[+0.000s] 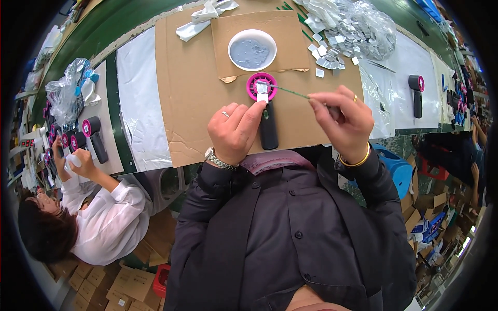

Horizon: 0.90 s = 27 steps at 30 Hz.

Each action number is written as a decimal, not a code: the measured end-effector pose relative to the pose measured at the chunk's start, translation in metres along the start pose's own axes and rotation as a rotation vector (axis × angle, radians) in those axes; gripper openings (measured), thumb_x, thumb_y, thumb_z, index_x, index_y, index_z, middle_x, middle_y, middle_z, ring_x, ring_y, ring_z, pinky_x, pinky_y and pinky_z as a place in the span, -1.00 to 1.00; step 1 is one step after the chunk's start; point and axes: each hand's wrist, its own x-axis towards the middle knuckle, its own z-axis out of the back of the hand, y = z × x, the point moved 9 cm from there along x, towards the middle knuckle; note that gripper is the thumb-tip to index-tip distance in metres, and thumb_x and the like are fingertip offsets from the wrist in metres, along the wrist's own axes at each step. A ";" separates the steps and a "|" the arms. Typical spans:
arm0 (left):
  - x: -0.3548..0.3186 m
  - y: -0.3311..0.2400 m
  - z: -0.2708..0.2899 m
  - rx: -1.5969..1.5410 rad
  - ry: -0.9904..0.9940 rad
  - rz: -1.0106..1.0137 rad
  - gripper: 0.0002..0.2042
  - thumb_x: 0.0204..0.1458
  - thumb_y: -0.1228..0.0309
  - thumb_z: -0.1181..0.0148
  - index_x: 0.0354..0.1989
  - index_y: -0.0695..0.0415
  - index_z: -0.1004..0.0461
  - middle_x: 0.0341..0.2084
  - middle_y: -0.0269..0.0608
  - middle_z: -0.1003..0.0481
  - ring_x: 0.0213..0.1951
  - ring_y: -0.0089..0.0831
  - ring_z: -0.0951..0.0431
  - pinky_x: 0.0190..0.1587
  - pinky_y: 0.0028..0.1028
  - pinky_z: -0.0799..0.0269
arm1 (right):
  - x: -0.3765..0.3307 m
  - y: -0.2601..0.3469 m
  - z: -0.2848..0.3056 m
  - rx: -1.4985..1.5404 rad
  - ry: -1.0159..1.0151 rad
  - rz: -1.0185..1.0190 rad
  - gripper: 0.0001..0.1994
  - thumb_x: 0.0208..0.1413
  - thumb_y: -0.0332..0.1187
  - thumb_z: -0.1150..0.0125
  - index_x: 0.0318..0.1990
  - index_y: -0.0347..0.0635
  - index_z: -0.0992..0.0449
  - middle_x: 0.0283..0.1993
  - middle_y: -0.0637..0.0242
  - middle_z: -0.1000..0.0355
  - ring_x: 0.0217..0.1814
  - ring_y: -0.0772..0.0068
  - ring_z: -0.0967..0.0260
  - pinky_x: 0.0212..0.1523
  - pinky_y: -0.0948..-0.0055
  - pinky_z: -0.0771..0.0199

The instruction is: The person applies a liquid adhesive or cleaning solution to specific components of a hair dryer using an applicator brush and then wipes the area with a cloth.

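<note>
I'd judge the fan [268,127] midway, left hand [233,128] pinching a tab [262,97], right hand [346,118] pinching a stick [291,92], loose squares [329,62] remaining at its two o'clock.

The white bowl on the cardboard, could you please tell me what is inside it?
The white bowl holds a glossy grey substance; the bottom beneath it is hidden.

A handheld fan [268,127], magenta at its round, ribbed head and black along its handle, lies with the head toward 12 o'clock and the handle toward 6. A silvery square [262,88] sits mid-head, a white tab [263,97] just below at 6 o'clock. A thin green stick [293,93] slants in from between 3 and 4 o'clock, its tip beside the square.
</note>
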 end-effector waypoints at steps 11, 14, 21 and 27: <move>0.000 0.002 0.001 -0.016 0.004 0.007 -0.68 -0.06 0.62 -0.44 -0.08 0.12 -0.65 -0.60 -0.35 -0.34 -0.56 -0.40 -0.38 -0.51 -0.37 -0.26 | -0.003 -0.020 0.003 -0.019 0.025 -0.136 -0.82 0.08 -0.63 -0.45 -0.15 -0.33 -0.68 -0.41 0.45 -0.41 -0.48 0.75 -0.24 -0.51 0.60 -0.16; 0.000 0.003 0.000 -0.018 0.005 0.017 -0.67 -0.07 0.62 -0.45 -0.08 0.13 -0.65 -0.60 -0.35 -0.35 -0.56 -0.40 -0.38 -0.51 -0.38 -0.26 | -0.003 0.013 -0.007 -0.167 0.057 0.251 -0.75 -0.03 -0.67 -0.48 -0.15 -0.30 -0.69 -0.43 0.40 -0.39 -0.54 0.61 -0.29 -0.54 0.54 -0.23; 0.001 0.003 0.001 -0.047 -0.030 0.015 -0.71 -0.04 0.68 -0.46 -0.11 0.19 -0.64 -0.61 -0.31 -0.40 -0.60 -0.39 -0.37 -0.53 -0.38 -0.21 | -0.006 0.019 -0.017 -0.276 0.080 0.473 -0.66 -0.15 -0.70 -0.51 -0.14 -0.27 -0.68 -0.45 0.39 -0.35 -0.58 0.44 -0.32 -0.56 0.43 -0.29; 0.000 0.004 0.001 -0.048 -0.015 0.013 -0.71 -0.04 0.68 -0.46 -0.11 0.21 -0.64 -0.61 -0.30 -0.40 -0.60 -0.39 -0.37 -0.54 -0.38 -0.21 | -0.008 0.023 -0.023 -0.335 0.116 0.581 -0.63 -0.17 -0.68 -0.52 -0.12 -0.26 -0.67 -0.46 0.42 -0.31 -0.57 0.43 -0.32 -0.56 0.40 -0.32</move>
